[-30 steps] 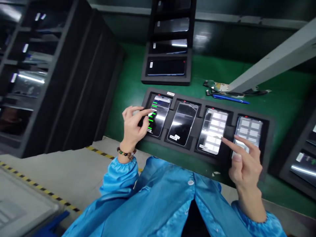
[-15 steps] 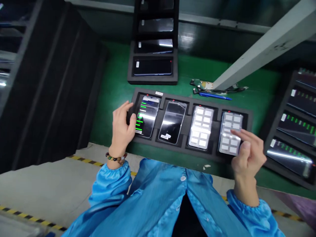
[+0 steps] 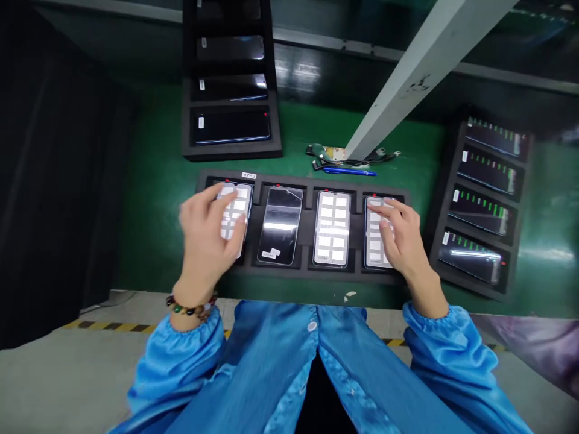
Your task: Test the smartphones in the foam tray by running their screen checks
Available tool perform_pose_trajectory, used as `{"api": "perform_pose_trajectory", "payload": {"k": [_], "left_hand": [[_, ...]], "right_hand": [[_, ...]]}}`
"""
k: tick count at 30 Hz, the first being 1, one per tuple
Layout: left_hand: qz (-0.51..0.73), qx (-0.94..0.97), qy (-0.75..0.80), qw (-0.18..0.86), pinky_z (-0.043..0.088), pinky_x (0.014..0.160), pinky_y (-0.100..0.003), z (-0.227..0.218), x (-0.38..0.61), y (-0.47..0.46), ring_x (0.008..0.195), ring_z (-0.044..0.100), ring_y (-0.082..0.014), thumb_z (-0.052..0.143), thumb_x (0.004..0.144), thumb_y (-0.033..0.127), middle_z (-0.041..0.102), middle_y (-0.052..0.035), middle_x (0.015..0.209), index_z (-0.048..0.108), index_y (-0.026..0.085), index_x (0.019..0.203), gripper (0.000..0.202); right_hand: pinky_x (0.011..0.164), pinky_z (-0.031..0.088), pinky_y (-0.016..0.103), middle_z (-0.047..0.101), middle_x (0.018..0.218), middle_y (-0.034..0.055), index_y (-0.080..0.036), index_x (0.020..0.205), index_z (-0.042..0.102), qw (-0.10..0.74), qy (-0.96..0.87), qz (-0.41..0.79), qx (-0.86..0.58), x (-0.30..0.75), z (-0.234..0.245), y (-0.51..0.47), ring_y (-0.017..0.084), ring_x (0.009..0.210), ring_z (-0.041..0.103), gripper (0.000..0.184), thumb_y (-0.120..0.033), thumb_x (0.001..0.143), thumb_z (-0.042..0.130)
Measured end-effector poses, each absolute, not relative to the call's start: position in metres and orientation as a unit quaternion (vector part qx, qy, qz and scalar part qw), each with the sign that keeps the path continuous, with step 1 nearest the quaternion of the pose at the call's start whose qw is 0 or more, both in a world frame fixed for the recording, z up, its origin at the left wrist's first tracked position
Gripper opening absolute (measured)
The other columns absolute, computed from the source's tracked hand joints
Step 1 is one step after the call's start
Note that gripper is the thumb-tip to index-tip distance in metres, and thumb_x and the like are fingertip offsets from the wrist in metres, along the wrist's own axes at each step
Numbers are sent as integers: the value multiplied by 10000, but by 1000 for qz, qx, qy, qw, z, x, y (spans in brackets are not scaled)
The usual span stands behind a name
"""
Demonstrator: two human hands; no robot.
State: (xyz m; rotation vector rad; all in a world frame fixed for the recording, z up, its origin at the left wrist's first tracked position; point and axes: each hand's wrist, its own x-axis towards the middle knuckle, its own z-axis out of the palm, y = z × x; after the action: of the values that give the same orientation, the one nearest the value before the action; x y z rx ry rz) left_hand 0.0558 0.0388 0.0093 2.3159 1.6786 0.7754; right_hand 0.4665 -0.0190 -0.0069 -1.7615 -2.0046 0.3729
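1. Finds four phones (image 3: 280, 226) lying in front tray (image 3: 308, 232) on green table (image 3: 151, 205).
2. Holds left hand (image 3: 203, 235) over leftmost phone (image 3: 236, 208), grip spread; cannot tell contact.
3. Holds right hand (image 3: 404, 240) over rightmost phone (image 3: 374, 238), grip likewise spread.

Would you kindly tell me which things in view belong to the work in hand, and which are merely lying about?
Work in hand:
front foam tray
its leftmost phone, under the left hand
its rightmost phone, under the right hand
dark phone and lit phone between them

Apparently lying about:
blue pen
cables
white scraps
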Motion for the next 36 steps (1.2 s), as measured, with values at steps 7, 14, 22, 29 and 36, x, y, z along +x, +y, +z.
{"api": "perform_pose_trajectory", "payload": {"k": [7, 14, 22, 29, 36], "left_hand": [[138, 899, 401, 114, 333, 1319, -645, 17, 166, 67, 1577, 439, -402, 531, 1107, 433, 425, -168, 1753, 640, 242, 1503, 453], [115, 895, 419, 99, 306, 1329, -664, 6, 173, 72, 1588, 430, -404, 499, 1119, 457, 417, -177, 1760, 618, 247, 1534, 480], [105, 906, 401, 90, 317, 1322, -671, 10, 169, 58, 1541, 469, -401, 542, 1103, 475, 476, -117, 1736, 690, 264, 1470, 448], [119, 924, 356, 75, 406, 1257, -627, 14, 157, 24, 1452, 561, -376, 652, 1045, 463, 621, -83, 1616, 784, 267, 1329, 370], [161, 935, 310, 64, 509, 1113, -567, 14, 149, 2, 1283, 668, -344, 751, 973, 410, 759, -65, 1431, 829, 248, 1163, 262]], "right_hand": [[1158, 452, 596, 713, 1438, 117, -299, 1515, 615, 209, -756, 129, -606, 463, -4, -76, 349, 1453, 587, 431, -284, 1122, 439], [1130, 470, 563, 758, 1411, 79, -264, 1519, 593, 235, -786, 141, -555, 470, -6, -113, 333, 1406, 611, 473, -164, 1063, 515], [1098, 496, 544, 787, 1375, 54, -258, 1501, 614, 262, -787, 157, -535, 474, -9, -126, 336, 1396, 623, 482, -144, 1038, 539], [1082, 501, 539, 808, 1331, 66, -221, 1463, 636, 283, -790, 159, -521, 473, -11, -131, 343, 1366, 635, 467, -115, 1015, 560], [1080, 510, 529, 807, 1329, 79, -206, 1435, 645, 291, -788, 163, -518, 474, -10, -131, 336, 1363, 637, 441, -111, 1012, 562]]}}
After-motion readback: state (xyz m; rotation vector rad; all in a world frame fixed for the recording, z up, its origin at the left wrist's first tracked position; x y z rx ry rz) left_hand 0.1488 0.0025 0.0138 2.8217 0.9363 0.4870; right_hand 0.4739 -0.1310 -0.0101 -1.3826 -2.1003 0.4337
